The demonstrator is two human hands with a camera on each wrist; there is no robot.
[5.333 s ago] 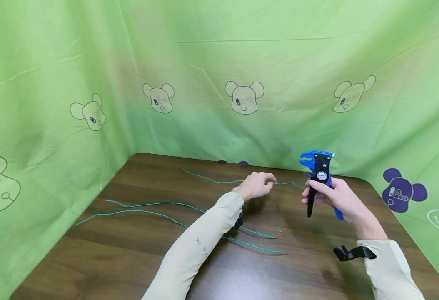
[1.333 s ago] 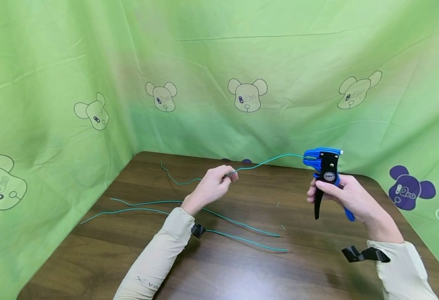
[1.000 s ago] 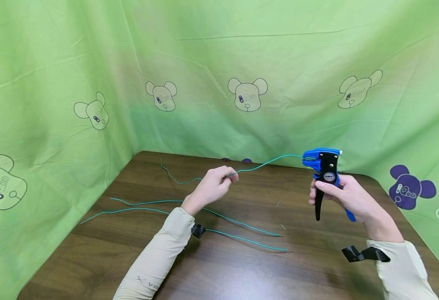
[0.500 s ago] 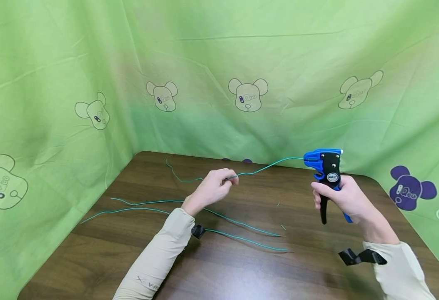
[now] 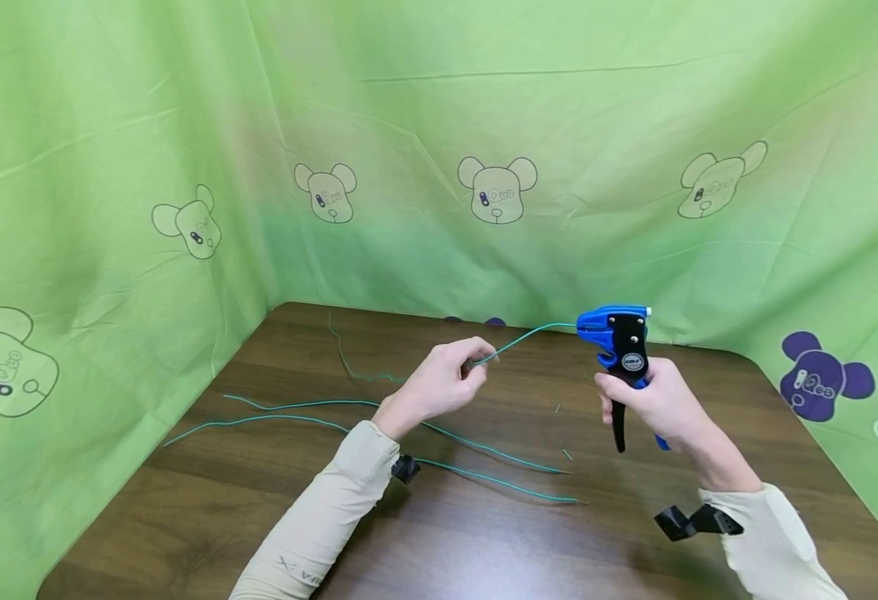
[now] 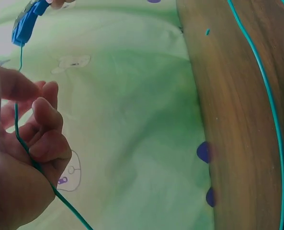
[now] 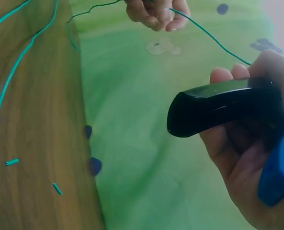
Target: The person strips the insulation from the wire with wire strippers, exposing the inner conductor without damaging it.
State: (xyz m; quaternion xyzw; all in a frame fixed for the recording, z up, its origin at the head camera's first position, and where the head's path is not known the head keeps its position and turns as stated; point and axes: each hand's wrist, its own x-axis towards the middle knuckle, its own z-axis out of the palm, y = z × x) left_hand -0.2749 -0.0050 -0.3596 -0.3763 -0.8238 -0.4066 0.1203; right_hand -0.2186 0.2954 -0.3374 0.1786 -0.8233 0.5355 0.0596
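My left hand (image 5: 439,379) holds a thin green wire (image 5: 525,337) above the back of the table; in the left wrist view the wire (image 6: 72,208) crosses the palm and passes under curled fingers. One end of it runs into the front of a blue and black wire stripper (image 5: 626,342), whose jaws look closed on it. The wire's other end trails left to the table's back. My right hand (image 5: 660,404) grips the stripper upright by its handles. In the right wrist view the black handle (image 7: 218,110) is close up, with the blue handle (image 7: 278,172) beside the palm.
Two more green wires lie across the wooden table (image 5: 184,525): an upper wire (image 5: 491,450) and a lower wire (image 5: 484,477), both with bare copper at the right. Short green offcuts (image 5: 567,454) lie right of centre. A green patterned curtain (image 5: 409,275) closes off the back and sides.
The left hand lifted the wire from the table, and its end went into the stripper's open jaws, which then closed. Lately the stripper has moved left and slightly down, nearer the left hand.
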